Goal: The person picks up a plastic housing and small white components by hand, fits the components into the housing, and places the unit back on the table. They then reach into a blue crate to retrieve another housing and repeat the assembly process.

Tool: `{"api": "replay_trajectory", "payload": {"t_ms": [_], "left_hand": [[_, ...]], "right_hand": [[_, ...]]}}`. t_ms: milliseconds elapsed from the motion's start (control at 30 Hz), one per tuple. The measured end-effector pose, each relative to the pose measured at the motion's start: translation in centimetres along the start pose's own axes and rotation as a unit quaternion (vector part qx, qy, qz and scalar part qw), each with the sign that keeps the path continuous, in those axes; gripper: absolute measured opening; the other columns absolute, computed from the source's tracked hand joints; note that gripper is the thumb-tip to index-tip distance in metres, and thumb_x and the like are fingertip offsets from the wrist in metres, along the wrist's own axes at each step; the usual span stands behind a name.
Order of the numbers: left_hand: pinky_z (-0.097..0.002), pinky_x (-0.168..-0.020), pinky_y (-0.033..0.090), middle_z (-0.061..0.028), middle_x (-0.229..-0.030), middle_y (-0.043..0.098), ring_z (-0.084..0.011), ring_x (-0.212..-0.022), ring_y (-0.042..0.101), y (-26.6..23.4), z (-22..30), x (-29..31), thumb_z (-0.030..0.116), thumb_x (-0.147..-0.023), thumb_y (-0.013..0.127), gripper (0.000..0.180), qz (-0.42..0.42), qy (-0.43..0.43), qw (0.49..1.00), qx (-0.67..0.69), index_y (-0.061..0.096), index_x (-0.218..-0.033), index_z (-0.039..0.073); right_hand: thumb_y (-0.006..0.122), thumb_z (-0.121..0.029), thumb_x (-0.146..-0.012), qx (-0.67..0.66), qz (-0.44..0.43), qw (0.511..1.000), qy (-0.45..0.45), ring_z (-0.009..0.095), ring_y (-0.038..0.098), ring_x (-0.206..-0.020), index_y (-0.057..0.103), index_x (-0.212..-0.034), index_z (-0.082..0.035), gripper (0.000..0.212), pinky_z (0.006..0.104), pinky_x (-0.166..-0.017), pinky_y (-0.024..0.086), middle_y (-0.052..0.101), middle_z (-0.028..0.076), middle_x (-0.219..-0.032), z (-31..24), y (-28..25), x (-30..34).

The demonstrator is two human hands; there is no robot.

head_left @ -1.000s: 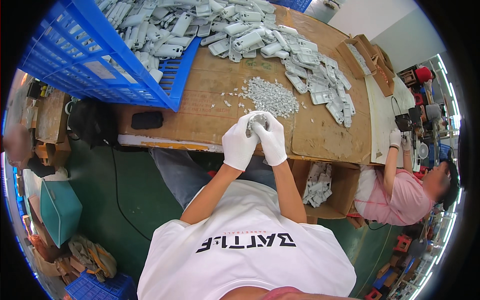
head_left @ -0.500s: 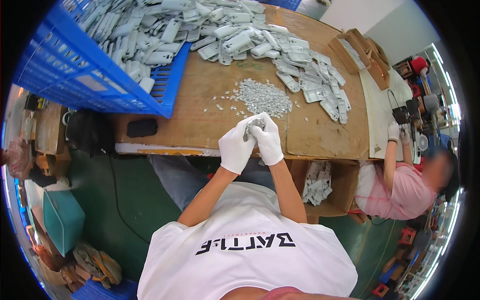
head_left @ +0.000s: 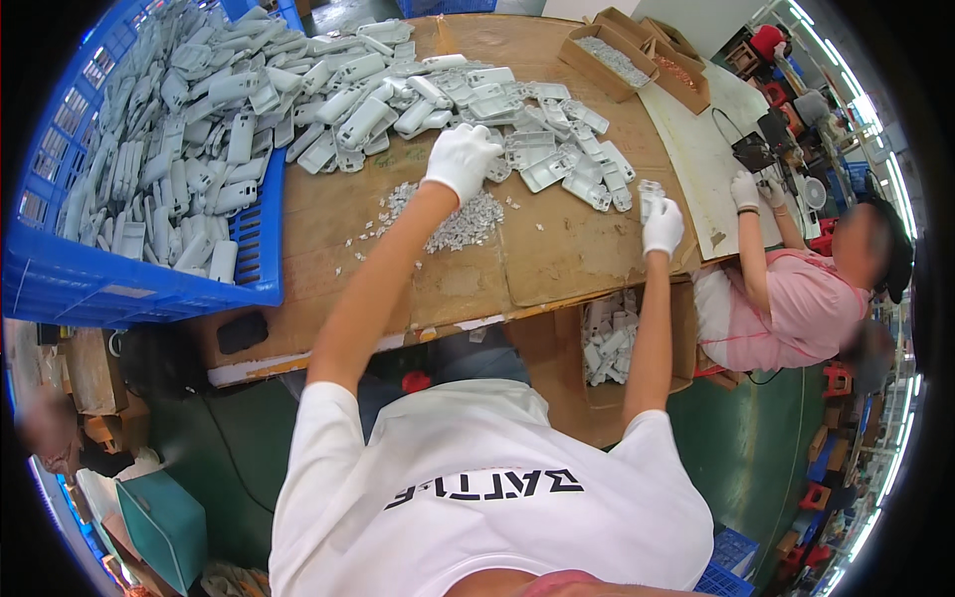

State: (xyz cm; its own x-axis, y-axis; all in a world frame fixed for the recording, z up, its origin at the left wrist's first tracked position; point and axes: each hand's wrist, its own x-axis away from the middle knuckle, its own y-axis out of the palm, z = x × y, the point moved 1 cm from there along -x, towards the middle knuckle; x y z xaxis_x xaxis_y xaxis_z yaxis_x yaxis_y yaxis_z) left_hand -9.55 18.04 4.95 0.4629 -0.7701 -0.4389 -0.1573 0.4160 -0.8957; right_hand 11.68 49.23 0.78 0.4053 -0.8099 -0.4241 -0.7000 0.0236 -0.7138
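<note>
Head view shows the right hand (head_left: 663,227), white-gloved, with its fingers closed on the lower end of a pale casing (head_left: 651,197), which it holds over the right part of the cardboard-covered table (head_left: 567,261). Well apart from it, the left hand (head_left: 464,161), gloved alike, reaches to the near edge of a heap of casings (head_left: 363,114), its fingers curled; whether they grip one, I cannot tell. Just below that hand, and partly behind its forearm, lies a pile of small grey pieces (head_left: 468,223), with loose bits scattered to its left. Between the hands, more casings spread from the heap toward the right. At the left the heap runs into a blue crate (head_left: 149,301) full of similar casings, and a dark pouch (head_left: 242,333) lies near the front edge. Under the tabletop sits a cardboard box (head_left: 681,343) containing pale parts. Farther off, at the upper right, stand open cartons (head_left: 589,74); beyond the right end, a co-worker in pink (head_left: 801,303) works with gloved hands at a pale surface.
</note>
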Motion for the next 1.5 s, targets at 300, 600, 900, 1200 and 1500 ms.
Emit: {"api": "replay_trajectory", "payload": {"t_ms": [300, 600, 900, 1200, 1500], "left_hand": [[-0.0372, -0.075, 0.051, -0.0030, -0.086, 0.067, -0.0210, -0.094, 0.066, 3.0, -2.7, -2.8, 0.018, -0.082, 0.065, 0.010, -0.088, 0.112, 0.979, -0.148, 0.074, -0.081, 0.013], [-0.0356, -0.068, 0.051, -0.0016, -0.073, 0.065, -0.0205, -0.072, 0.069, 3.3, -3.2, -1.4, 0.024, -0.085, 0.065, 0.008, 0.052, 0.103, 0.987, -0.108, 0.062, -0.083, 0.017], [-0.0363, -0.083, 0.053, -0.0114, -0.099, 0.071, -0.0259, -0.090, 0.069, -0.2, -4.9, 1.0, 0.024, -0.089, 0.067, 0.027, 0.191, -0.130, 0.904, 0.360, 0.072, -0.112, 0.009], [-0.0390, -0.084, 0.054, -0.0191, -0.104, 0.071, -0.0334, -0.098, 0.069, -4.3, 2.3, 11.8, 0.019, -0.083, 0.070, 0.042, 0.070, -0.334, 0.854, 0.393, 0.061, -0.122, 0.006], [-0.0447, -0.082, 0.053, -0.0192, -0.105, 0.070, -0.0373, -0.099, 0.067, -6.7, 8.0, 15.9, 0.014, -0.084, 0.067, 0.037, 0.150, -0.428, 0.837, 0.305, 0.060, -0.120, 0.009]], "right_hand": [[0.067, -0.020, -0.086, -0.131, -0.141, 0.921, -0.339, 0.033, 0.062, -0.086, 0.067, -0.090, -0.009, 0.011, 0.0407, -0.078, 0.051, 0.063, 0.011, -0.088, -12.7, 0.7, 10.2], [0.073, -0.017, -0.082, -0.067, -0.199, 0.958, -0.196, 0.031, 0.063, -0.089, 0.066, -0.088, -0.009, 0.013, 0.0450, -0.076, 0.052, 0.063, 0.011, -0.091, -15.0, 5.0, 13.5], [0.062, -0.012, -0.087, 0.010, -0.188, 0.923, -0.336, 0.032, 0.067, -0.080, 0.058, -0.087, -0.008, 0.006, 0.0414, -0.070, 0.056, 0.063, 0.012, -0.085, -14.6, 5.8, 12.2], [0.066, 0.000, -0.083, -0.294, -0.281, 0.874, -0.265, 0.017, 0.065, -0.070, 0.074, -0.093, -0.007, 0.014, 0.0283, -0.064, 0.051, 0.068, 0.008, -0.089, -19.6, -0.3, 14.5], [0.069, 0.001, -0.081, -0.307, -0.265, 0.854, -0.326, 0.021, 0.065, -0.069, 0.067, -0.102, -0.007, 0.022, 0.0294, -0.067, 0.052, 0.068, 0.009, -0.084, -23.1, -1.0, 20.2]]}}
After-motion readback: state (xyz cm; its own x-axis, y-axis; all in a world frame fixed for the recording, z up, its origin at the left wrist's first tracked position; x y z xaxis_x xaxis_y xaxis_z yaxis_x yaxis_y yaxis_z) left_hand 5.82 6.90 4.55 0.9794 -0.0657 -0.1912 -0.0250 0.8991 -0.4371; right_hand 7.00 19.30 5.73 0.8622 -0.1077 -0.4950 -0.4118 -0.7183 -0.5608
